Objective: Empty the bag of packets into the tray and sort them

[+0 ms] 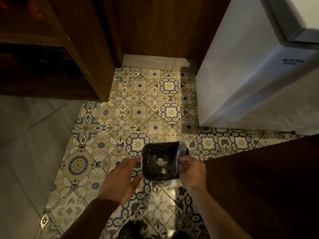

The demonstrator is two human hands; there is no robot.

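On the patterned tile floor (138, 107), near the lower middle of the view, a small square bin (159, 163) lined with a dark bag is being looked down into; a few pale crumpled scraps (162, 163) are lying inside it. A clear plastic bag (181, 156) is being held over the bin's right edge, pinched by the curled fingers of the right hand (192, 171). Whether any packets are lying in the clear bag cannot be told. The left hand (120, 180) is being held just beside the bin's left edge, fingers straight and relaxed, nothing being gripped; contact with the rim cannot be made out. Brown sleeves are being worn on both forearms. Right of the bin, a dark wooden surface (262, 183) is filling the lower right corner. Farther back on the right, a white appliance (250, 83) marked AUCMA is standing on the tiles. A wooden cabinet (51, 49) is standing at upper left, with wooden panelling (155, 23) behind the floor, and plain grey flooring (25, 135) is adjoining the tiles on the left.
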